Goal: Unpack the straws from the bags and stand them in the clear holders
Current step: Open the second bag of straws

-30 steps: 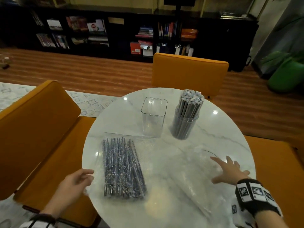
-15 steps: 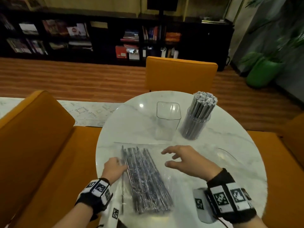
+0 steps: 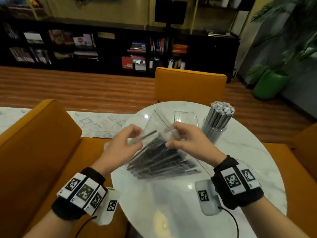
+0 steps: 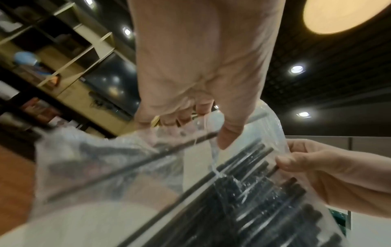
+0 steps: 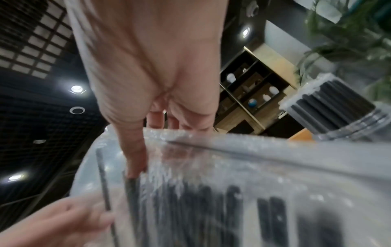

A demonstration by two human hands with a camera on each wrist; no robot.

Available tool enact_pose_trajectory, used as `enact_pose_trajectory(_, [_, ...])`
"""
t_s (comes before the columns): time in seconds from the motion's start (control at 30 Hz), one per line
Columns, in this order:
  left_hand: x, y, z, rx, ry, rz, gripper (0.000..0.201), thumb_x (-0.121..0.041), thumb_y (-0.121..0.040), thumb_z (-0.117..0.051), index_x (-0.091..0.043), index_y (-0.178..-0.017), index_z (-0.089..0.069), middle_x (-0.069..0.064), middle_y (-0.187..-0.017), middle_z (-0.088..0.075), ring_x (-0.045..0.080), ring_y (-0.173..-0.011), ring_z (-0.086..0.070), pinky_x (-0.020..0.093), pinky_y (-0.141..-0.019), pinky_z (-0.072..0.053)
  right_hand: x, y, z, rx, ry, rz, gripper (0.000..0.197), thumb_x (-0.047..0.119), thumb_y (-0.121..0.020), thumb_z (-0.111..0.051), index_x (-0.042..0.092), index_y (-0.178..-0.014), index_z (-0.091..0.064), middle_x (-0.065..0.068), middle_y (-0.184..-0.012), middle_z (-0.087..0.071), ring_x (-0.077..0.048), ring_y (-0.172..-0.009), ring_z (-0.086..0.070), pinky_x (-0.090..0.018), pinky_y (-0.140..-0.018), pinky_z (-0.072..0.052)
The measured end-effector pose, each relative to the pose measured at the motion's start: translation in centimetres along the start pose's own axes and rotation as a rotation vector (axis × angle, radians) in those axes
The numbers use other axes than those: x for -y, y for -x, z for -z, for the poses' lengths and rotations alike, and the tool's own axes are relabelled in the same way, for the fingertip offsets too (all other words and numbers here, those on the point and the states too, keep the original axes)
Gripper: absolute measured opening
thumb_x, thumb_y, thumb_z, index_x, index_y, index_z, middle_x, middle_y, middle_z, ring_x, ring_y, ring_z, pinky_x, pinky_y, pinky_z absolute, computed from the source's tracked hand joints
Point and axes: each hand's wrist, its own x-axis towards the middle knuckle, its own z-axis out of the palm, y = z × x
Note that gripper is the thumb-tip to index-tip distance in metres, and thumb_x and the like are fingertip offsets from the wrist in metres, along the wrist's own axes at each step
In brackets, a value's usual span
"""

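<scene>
A clear plastic bag (image 3: 155, 122) full of dark straws (image 3: 161, 160) is tilted up off the white round table (image 3: 240, 152), its far end raised. My left hand (image 3: 127, 140) pinches the bag's upper left edge, and the left wrist view shows the thumb pressed on the plastic (image 4: 224, 140). My right hand (image 3: 181, 136) pinches the upper right edge. Behind them stand an empty square clear holder (image 3: 186, 117) and a round clear holder packed with straws (image 3: 217, 119).
Orange chairs stand at the left (image 3: 34, 143), behind the table (image 3: 188, 85) and at the right (image 3: 305, 152). A flat clear bag (image 3: 171, 200) lies on the near part of the table. A green pot (image 3: 269, 85) sits on the floor at far right.
Both hands have closed on the top of the straw bag and lifted its far end off the table. One second ago they lay apart at the table's edges.
</scene>
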Motion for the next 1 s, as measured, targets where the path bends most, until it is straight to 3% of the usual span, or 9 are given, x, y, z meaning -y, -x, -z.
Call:
enact_pose_trajectory(0.1, [-2.1, 0.1, 0.6, -0.14, -0.025, -0.064, 0.037, -0.041, -0.084, -0.068, -0.039, -0.117, -0.052, -0.007, -0.117, -0.053, 0.008, -0.109, -0.052, 0.03, -0.091, -0.045, 0.5, 0.8, -0.4, -0.105, -0.032, 0.035, 0.032, 0.017, -0.082, -0.075, 0.025, -0.111, -0.064, 0.006, -0.073, -0.067, -0.012, -0.073, -0.069, -0.022, -0.073, -0.056])
enact_pose_trajectory(0.17, [-4.0, 0.0, 0.5, -0.234, 0.027, -0.077, 0.032, -0.049, -0.083, -0.064, -0.034, -0.11, -0.054, 0.0, -0.101, -0.06, 0.015, -0.093, -0.059, 0.033, -0.078, -0.05, 0.7, 1.3, -1.3, -0.177, 0.032, 0.062, 0.032, 0.018, -0.084, -0.073, 0.026, -0.114, -0.062, 0.005, -0.076, -0.067, -0.005, -0.07, -0.064, -0.011, -0.069, -0.05])
enact_pose_trajectory(0.27, [-5.6, -0.5, -0.8, -0.195, 0.052, -0.022, 0.034, -0.053, -0.082, -0.064, -0.028, -0.102, -0.053, 0.002, -0.078, -0.068, 0.015, -0.072, -0.068, 0.039, -0.073, -0.057, 1.1, 2.2, -3.6, -0.163, 0.091, 0.12, 0.033, 0.016, -0.088, -0.066, 0.025, -0.119, -0.058, 0.017, -0.077, -0.058, 0.004, -0.071, -0.058, -0.006, -0.067, -0.043])
enact_pose_trajectory(0.37, [-5.4, -1.1, -2.0, -0.173, 0.074, -0.005, 0.024, -0.033, -0.084, -0.07, -0.023, -0.099, -0.055, 0.001, -0.078, -0.072, 0.011, -0.066, -0.071, 0.038, -0.073, -0.06, 1.2, 2.9, -5.1, -0.15, 0.098, 0.126, 0.038, 0.017, -0.089, -0.065, 0.025, -0.125, -0.054, 0.022, -0.081, -0.054, 0.01, -0.075, -0.055, -0.002, -0.069, -0.04])
enact_pose_trajectory(0.5, [-5.4, -1.5, -1.1, -0.151, 0.363, 0.03, 0.026, -0.008, -0.089, -0.065, -0.017, -0.112, -0.055, 0.008, -0.091, -0.074, 0.013, -0.074, -0.075, 0.027, -0.067, -0.062, 1.3, 3.2, -3.8, -0.187, 0.043, 0.032, 0.042, 0.037, -0.09, -0.064, 0.034, -0.13, -0.049, 0.011, -0.091, -0.065, 0.001, -0.084, -0.066, -0.002, -0.07, -0.044])
enact_pose_trajectory(0.67, [-6.3, -1.1, -0.2, -0.121, 0.583, -0.016, 0.017, -0.004, -0.084, -0.071, -0.007, -0.098, -0.062, 0.011, -0.078, -0.077, 0.018, -0.072, -0.075, 0.022, -0.061, -0.058, 1.7, 4.5, -3.9, -0.14, -0.007, -0.041, 0.048, 0.046, -0.088, -0.064, 0.035, -0.131, -0.046, 0.011, -0.099, -0.066, -0.001, -0.089, -0.069, -0.015, -0.076, -0.055])
enact_pose_trajectory(0.77, [-6.5, -1.0, -0.3, -0.139, 0.511, -0.051, 0.02, -0.011, -0.076, -0.08, 0.0, -0.087, -0.067, 0.015, -0.073, -0.075, 0.021, -0.066, -0.071, 0.023, -0.061, -0.058, 2.6, 3.8, -3.3, -0.291, -0.116, -0.039, 0.041, 0.047, -0.087, -0.065, 0.035, -0.123, -0.052, 0.01, -0.096, -0.067, -0.004, -0.086, -0.069, -0.029, -0.077, -0.059])
enact_pose_trajectory(0.87, [-6.4, -0.6, -1.0, -0.081, 0.525, -0.046, 0.022, -0.012, -0.077, -0.079, 0.003, -0.089, -0.069, 0.017, -0.072, -0.074, 0.022, -0.066, -0.072, 0.026, -0.064, -0.061, 3.6, 2.5, -2.9, -0.366, -0.231, -0.011, 0.027, 0.034, -0.086, -0.07, 0.024, -0.11, -0.062, 0.001, -0.086, -0.07, -0.014, -0.08, -0.07, -0.04, -0.075, -0.061])
enact_pose_trajectory(1.0, [-5.8, -0.2, -1.0, 0.05, 0.643, 0.024, 0.016, -0.009, -0.086, -0.068, 0.003, -0.096, -0.071, 0.021, -0.089, -0.076, 0.027, -0.084, -0.074, 0.028, -0.074, -0.062, 3.4, 1.8, -3.4, -0.389, -0.337, -0.034, 0.014, 0.017, -0.085, -0.073, 0.006, -0.091, -0.067, -0.01, -0.081, -0.073, -0.025, -0.074, -0.073, -0.045, -0.07, -0.062])
